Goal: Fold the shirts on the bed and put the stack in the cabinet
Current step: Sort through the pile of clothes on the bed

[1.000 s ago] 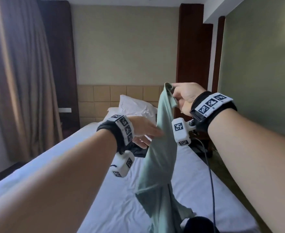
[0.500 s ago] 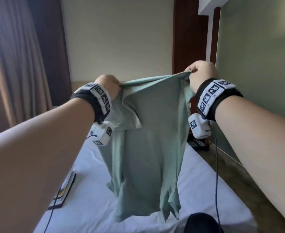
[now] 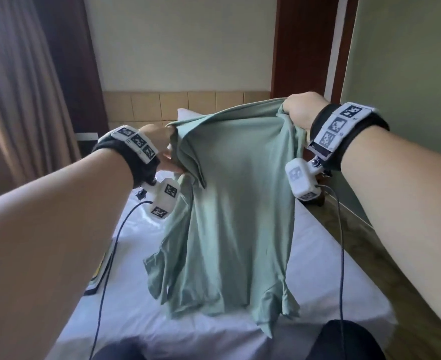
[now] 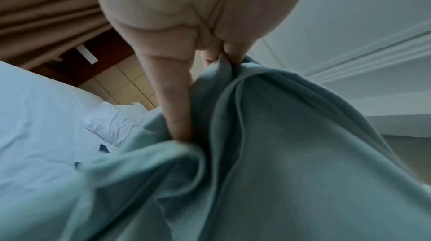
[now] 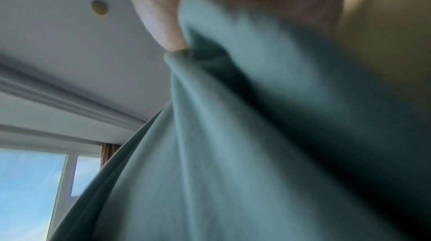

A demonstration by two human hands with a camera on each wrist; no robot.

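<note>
A sage-green shirt (image 3: pixel 237 214) hangs spread in the air over the white bed (image 3: pixel 326 268), its hem near the sheet. My left hand (image 3: pixel 166 149) grips its upper left corner, and my right hand (image 3: pixel 296 114) grips the upper right corner, a little higher. In the left wrist view my left hand (image 4: pixel 224 57) pinches a fold of the green shirt (image 4: pixel 279 162). Blurred green shirt cloth (image 5: pixel 233 134) fills the right wrist view, bunched in my right hand (image 5: pixel 184 29). No cabinet is in view.
A pillow (image 3: pixel 188 116) lies at the head of the bed against a tan headboard (image 3: pixel 188 102). A flat book-like item (image 3: pixel 100 276) lies on the sheet at left. Brown curtains (image 3: pixel 14 100) hang at left. A dark object (image 3: pixel 349 341) sits at the bed's near edge. Floor runs along the right.
One second ago only my right hand held the bunched shirt. My left hand then took the other corner and spread it wide. Both hands have since lowered it toward the bed.
</note>
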